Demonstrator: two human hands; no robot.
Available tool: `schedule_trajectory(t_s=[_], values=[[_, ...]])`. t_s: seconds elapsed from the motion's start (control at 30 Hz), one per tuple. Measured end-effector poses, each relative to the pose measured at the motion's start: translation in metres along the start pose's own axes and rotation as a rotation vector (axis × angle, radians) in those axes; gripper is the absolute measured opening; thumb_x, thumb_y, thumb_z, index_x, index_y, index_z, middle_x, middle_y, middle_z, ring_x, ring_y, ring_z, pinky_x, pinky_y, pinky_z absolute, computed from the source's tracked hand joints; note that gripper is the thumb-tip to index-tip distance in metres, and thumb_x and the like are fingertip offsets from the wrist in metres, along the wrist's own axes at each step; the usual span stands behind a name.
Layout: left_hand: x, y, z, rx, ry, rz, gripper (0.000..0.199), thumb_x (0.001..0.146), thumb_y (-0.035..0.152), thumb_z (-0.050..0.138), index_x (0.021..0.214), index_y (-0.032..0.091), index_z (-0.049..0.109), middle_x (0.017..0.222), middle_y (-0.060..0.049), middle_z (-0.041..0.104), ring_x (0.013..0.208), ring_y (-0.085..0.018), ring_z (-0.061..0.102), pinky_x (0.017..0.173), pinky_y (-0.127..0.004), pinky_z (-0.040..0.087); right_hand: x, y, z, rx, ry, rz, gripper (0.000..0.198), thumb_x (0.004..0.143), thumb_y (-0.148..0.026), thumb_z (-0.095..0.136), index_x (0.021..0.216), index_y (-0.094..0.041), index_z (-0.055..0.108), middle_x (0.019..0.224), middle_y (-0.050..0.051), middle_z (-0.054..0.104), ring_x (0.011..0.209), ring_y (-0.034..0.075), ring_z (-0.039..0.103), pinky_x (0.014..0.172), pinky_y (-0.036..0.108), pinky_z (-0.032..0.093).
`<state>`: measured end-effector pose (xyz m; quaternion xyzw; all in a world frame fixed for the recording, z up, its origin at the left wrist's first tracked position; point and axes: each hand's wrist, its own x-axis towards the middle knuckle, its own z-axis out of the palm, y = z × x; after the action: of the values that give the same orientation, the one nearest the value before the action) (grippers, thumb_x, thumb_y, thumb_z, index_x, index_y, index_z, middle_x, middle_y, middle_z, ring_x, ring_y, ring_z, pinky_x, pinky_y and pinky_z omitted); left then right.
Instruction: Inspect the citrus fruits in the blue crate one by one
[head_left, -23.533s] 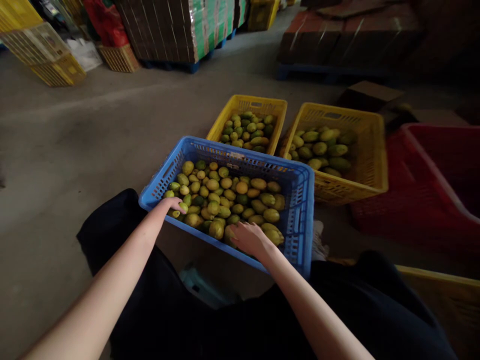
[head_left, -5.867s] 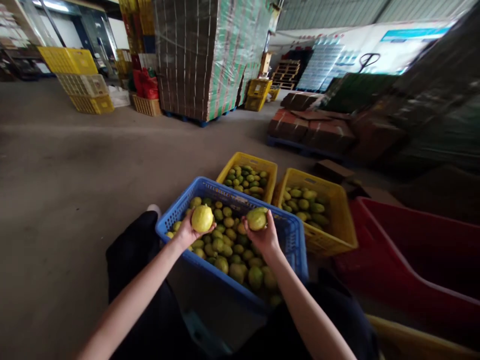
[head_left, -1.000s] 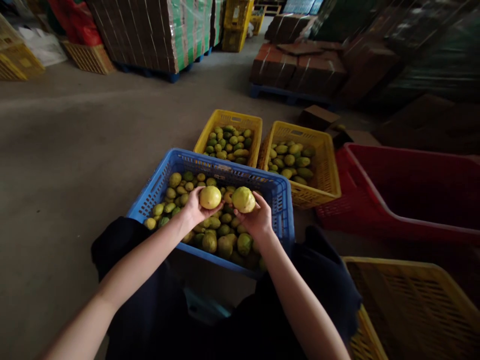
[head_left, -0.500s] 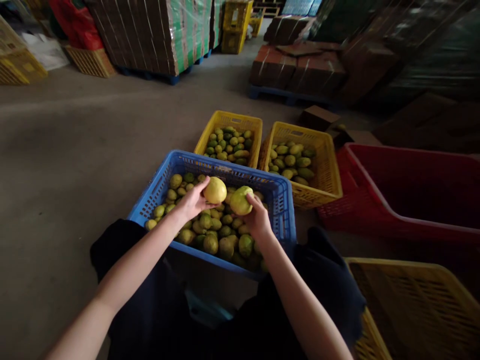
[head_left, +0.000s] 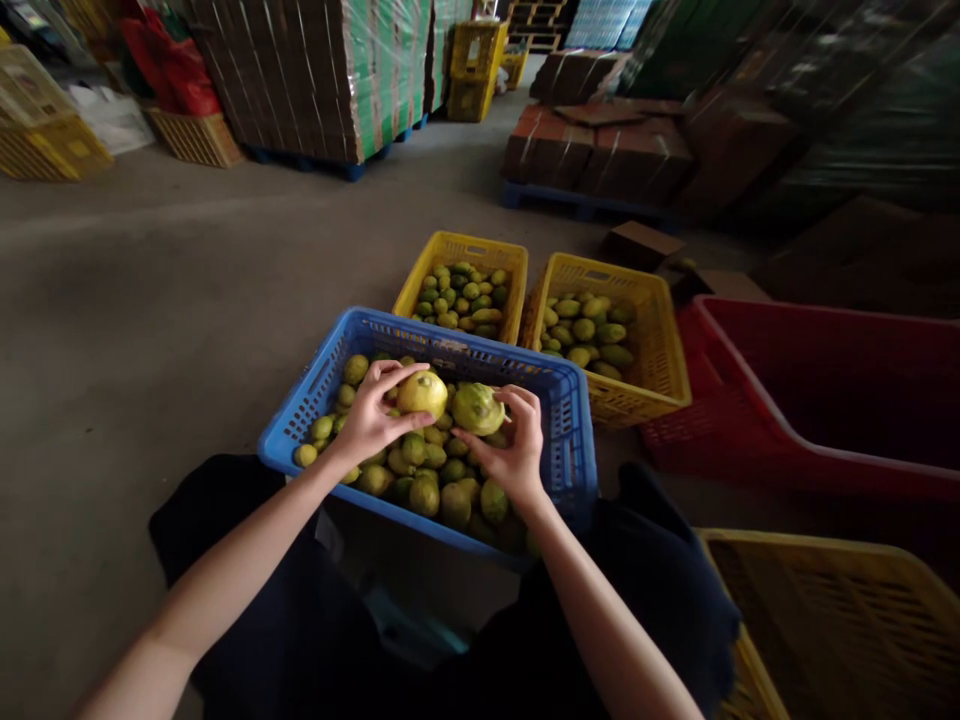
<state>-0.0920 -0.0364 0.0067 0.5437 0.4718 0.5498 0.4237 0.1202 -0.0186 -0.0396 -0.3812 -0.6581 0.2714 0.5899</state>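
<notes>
My left hand (head_left: 369,412) holds a pale yellow lemon (head_left: 422,394) between thumb and fingers, its stem end facing up toward me. A greener lemon (head_left: 477,408), with a knobbly end, sits in the grip of my right hand (head_left: 519,448). The two fruits are side by side, a small gap between them. Both hands are above a blue plastic crate (head_left: 574,440), which holds many yellow-green lemons (head_left: 424,493). My forearms hide part of its front side.
Behind the blue crate stand two yellow crates (head_left: 517,290) (head_left: 660,350) with more lemons. To the right are a large red bin (head_left: 720,400) and another yellow crate (head_left: 810,545). Stacked cardboard (head_left: 547,140) on a blue pallet and a wrapped stack (head_left: 300,80) stand farther back.
Both lemons have been turned in my fingers, so different sides show. My left wrist has shifted slightly left, and my right fingers are spread wider around their lemon. The view has tilted slightly.
</notes>
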Motion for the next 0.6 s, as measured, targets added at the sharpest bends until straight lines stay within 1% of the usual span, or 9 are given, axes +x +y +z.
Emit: schedule_trajectory(t_s=[0.07, 0.1, 0.2, 0.27, 0.33, 0.4, 0.5, 0.57, 0.6], values=[[0.001, 0.001, 0.0, -0.274, -0.009, -0.172, 0.055, 0.061, 0.028, 0.089, 0.114, 0.022, 0.074, 0.119, -0.009, 0.062, 0.118, -0.03, 0.058, 0.097, -0.037, 0.052, 0.002, -0.005, 0.001, 0.259, 0.0, 0.23, 0.06, 0.062, -0.02, 0.086, 0.114, -0.029, 0.059, 0.113, 0.003, 0.06, 0.103, 0.023, 0.061, 0.083, 0.038, 0.056], [0.002, 0.002, 0.001, -0.414, -0.01, -0.268, 0.052, 0.065, 0.026, 0.087, 0.115, 0.02, 0.074, 0.119, -0.009, 0.065, 0.117, -0.03, 0.059, 0.097, -0.038, 0.052, 0.003, -0.007, 0.001, 0.413, 0.005, 0.351, 0.058, 0.063, -0.02, 0.084, 0.114, -0.029, 0.059, 0.109, 0.002, 0.063, 0.098, 0.021, 0.063, 0.082, 0.036, 0.057], [0.005, 0.006, 0.005, -0.768, 0.033, -0.571, 0.041, 0.082, 0.028, 0.069, 0.121, 0.016, 0.069, 0.116, -0.012, 0.069, 0.111, -0.03, 0.065, 0.09, -0.041, 0.056, 0.008, -0.01, -0.001, 0.843, 0.023, 0.661, 0.041, 0.067, -0.024, 0.075, 0.106, -0.028, 0.063, 0.099, -0.001, 0.07, 0.088, 0.02, 0.067, 0.081, 0.037, 0.057], [0.007, 0.009, 0.01, -0.954, 0.051, -0.739, 0.041, 0.093, 0.034, 0.052, 0.126, 0.013, 0.065, 0.111, -0.015, 0.071, 0.102, -0.027, 0.069, 0.082, -0.038, 0.06, 0.011, -0.01, -0.003, 1.016, 0.041, 0.81, 0.028, 0.071, -0.028, 0.069, 0.099, -0.025, 0.066, 0.098, 0.002, 0.073, 0.09, 0.023, 0.07, 0.083, 0.041, 0.058], [0.009, 0.01, 0.014, -1.107, 0.053, -0.835, 0.047, 0.098, 0.04, 0.041, 0.128, 0.01, 0.062, 0.102, -0.015, 0.072, 0.089, -0.023, 0.071, 0.072, -0.032, 0.061, 0.013, -0.011, -0.004, 1.088, 0.08, 0.916, 0.023, 0.075, -0.033, 0.065, 0.096, -0.022, 0.068, 0.095, 0.005, 0.074, 0.091, 0.025, 0.072, 0.081, 0.044, 0.059], [0.011, 0.009, 0.019, -1.195, 0.096, -0.875, 0.049, 0.098, 0.044, 0.04, 0.127, 0.011, 0.062, 0.089, -0.012, 0.071, 0.078, -0.019, 0.07, 0.065, -0.028, 0.06, 0.014, -0.012, -0.004, 1.107, 0.149, 0.986, 0.023, 0.08, -0.038, 0.063, 0.094, -0.02, 0.069, 0.086, 0.005, 0.075, 0.085, 0.025, 0.073, 0.075, 0.041, 0.061], [0.015, 0.004, 0.026, -1.187, 0.207, -0.957, 0.045, 0.096, 0.043, 0.043, 0.123, 0.012, 0.062, 0.078, -0.009, 0.07, 0.069, -0.02, 0.069, 0.057, -0.029, 0.06, 0.016, -0.013, -0.001, 1.084, 0.235, 1.108, 0.027, 0.086, -0.043, 0.059, 0.088, -0.019, 0.069, 0.074, 0.004, 0.073, 0.068, 0.021, 0.072, 0.058, 0.032, 0.06], [0.017, 0.0, 0.032, -1.144, 0.244, -1.013, 0.041, 0.096, 0.039, 0.042, 0.12, 0.013, 0.063, 0.078, -0.01, 0.07, 0.066, -0.021, 0.07, 0.053, -0.031, 0.059, 0.017, -0.012, 0.002, 1.044, 0.297, 1.19, 0.032, 0.092, -0.047, 0.053, 0.086, -0.019, 0.068, 0.069, 0.003, 0.072, 0.059, 0.019, 0.07, 0.05, 0.029, 0.056], [0.018, -0.001, 0.036, -1.128, 0.25, -1.027, 0.039, 0.096, 0.037, 0.041, 0.12, 0.014, 0.063, 0.079, -0.01, 0.071, 0.067, -0.022, 0.07, 0.053, -0.032, 0.06, 0.018, -0.012, 0.004, 1.022, 0.341, 1.216, 0.034, 0.094, -0.048, 0.05, 0.087, -0.019, 0.067, 0.068, 0.003, 0.072, 0.057, 0.018, 0.069, 0.049, 0.028, 0.056]])
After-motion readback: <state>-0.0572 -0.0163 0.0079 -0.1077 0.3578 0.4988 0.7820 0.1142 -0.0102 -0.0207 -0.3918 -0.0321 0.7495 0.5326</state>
